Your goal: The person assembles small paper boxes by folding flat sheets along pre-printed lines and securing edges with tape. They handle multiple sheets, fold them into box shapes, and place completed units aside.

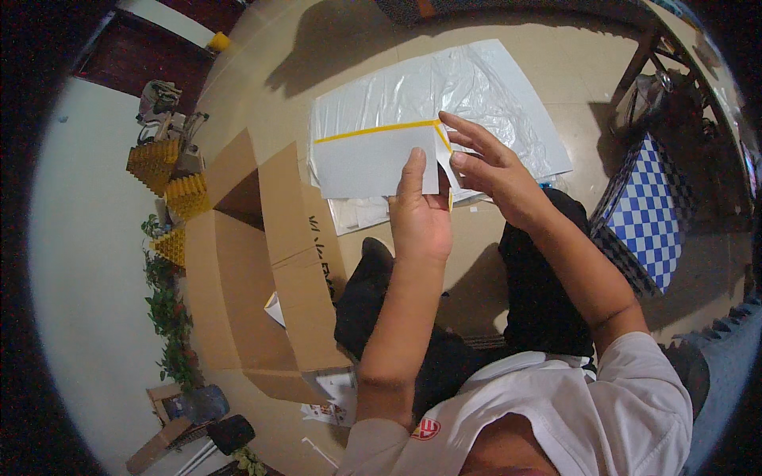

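A flat white paper piece (373, 165) with a yellow strip along its far edge is held up in front of me. My left hand (421, 222) is closed on its near right part, with the thumb on top and the other fingers hidden beneath. My right hand (502, 174) is at the piece's right end, where a yellow-edged flap stands apart. Its fingers are spread, the index fingertip by the far corner and the thumb beside the flap. Whether it grips the flap is hard to see.
White sheets under clear plastic (508, 103) lie on the floor ahead. At my left stands an open cardboard box (300, 262) with a white, yellow-edged piece (274, 308) inside. A blue-and-white checkered stack (647, 214) is at the right. Yellow stacked pieces (186, 196) and plants (168, 317) line the left wall.
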Available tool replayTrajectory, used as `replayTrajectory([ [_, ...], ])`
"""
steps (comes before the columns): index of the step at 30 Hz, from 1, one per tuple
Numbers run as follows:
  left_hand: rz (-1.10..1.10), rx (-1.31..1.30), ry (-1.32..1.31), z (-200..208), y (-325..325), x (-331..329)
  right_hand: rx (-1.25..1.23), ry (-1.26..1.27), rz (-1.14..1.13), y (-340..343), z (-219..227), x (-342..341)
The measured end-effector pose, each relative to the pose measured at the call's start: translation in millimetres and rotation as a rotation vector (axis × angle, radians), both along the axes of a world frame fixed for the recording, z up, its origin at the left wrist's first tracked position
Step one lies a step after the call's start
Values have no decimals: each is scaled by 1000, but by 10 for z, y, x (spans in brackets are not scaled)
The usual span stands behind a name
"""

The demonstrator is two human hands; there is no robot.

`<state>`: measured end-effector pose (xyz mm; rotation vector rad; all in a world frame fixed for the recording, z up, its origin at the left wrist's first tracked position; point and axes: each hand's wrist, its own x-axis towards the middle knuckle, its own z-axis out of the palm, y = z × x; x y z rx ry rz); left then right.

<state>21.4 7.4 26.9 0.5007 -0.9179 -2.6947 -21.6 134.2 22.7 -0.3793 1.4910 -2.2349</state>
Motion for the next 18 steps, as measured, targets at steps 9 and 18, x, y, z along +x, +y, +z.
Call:
replayTrajectory([
  [9, -46, -271, 27, -39, 126, -3, -21, 112, -145, -51, -193, -79],
  [18, -60, -178, -3, -94, 94, -52, -59, -29, -107, 31, -96, -68],
])
